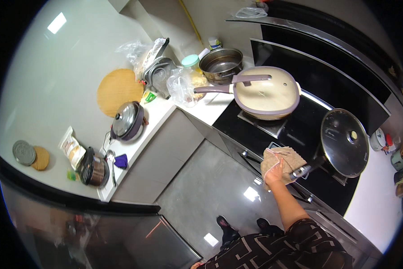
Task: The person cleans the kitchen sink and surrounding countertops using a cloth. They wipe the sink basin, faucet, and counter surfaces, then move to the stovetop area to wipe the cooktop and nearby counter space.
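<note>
My right hand [274, 173] is on a folded tan cloth [288, 157] at the front edge of the black glass cooktop [299, 132]; part of its fingers is hidden in the cloth. Just right of it, the handle [300, 172] of a pan with a domed glass lid [344, 143] points towards the hand. Farther back on the cooktop stands a cream pan with a mauve-rimmed lid [265, 89], its handle turned left. Only a sliver of my left hand [197, 265] shows at the bottom edge, low beside my body.
Left of the cooktop stand a metal pot [221, 64] and a clear plastic bag [182, 85]. The side counter holds a lidded electric pot [128, 121], a round wooden board [120, 92], a ladle [111, 164] and a brown pot [94, 171]. Jars [399, 159] line the far right.
</note>
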`<state>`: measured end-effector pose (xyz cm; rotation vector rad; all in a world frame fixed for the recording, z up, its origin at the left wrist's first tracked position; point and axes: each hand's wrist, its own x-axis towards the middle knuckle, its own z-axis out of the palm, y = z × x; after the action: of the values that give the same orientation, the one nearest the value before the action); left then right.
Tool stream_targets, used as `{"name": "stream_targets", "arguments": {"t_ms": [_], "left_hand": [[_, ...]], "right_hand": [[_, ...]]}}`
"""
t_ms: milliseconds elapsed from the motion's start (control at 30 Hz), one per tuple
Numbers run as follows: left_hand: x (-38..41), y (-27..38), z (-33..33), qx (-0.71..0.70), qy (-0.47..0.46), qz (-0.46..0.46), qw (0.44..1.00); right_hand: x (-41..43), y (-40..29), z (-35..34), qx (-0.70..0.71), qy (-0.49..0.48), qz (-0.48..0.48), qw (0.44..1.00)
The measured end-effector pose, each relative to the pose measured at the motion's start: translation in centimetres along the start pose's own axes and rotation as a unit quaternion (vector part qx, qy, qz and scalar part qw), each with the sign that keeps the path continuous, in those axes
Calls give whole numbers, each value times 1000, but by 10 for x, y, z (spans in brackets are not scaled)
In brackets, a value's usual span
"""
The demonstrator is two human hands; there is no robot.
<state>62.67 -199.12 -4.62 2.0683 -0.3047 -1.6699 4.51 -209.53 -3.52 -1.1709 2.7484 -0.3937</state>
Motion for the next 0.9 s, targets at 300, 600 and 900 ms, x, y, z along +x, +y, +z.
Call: {"name": "stream_targets", "arguments": {"t_ms": [300,600,900], "left_hand": [[154,274,90,100,-108,165,975],[161,497,331,299,-265,298,867],[180,512,404,483,-261,420,722]], "right_hand": [[188,-172,38,-39,-117,-15,992],[326,-248,42,-91,-90,3,992],[418,-222,46,-45,57,194,978]]}}
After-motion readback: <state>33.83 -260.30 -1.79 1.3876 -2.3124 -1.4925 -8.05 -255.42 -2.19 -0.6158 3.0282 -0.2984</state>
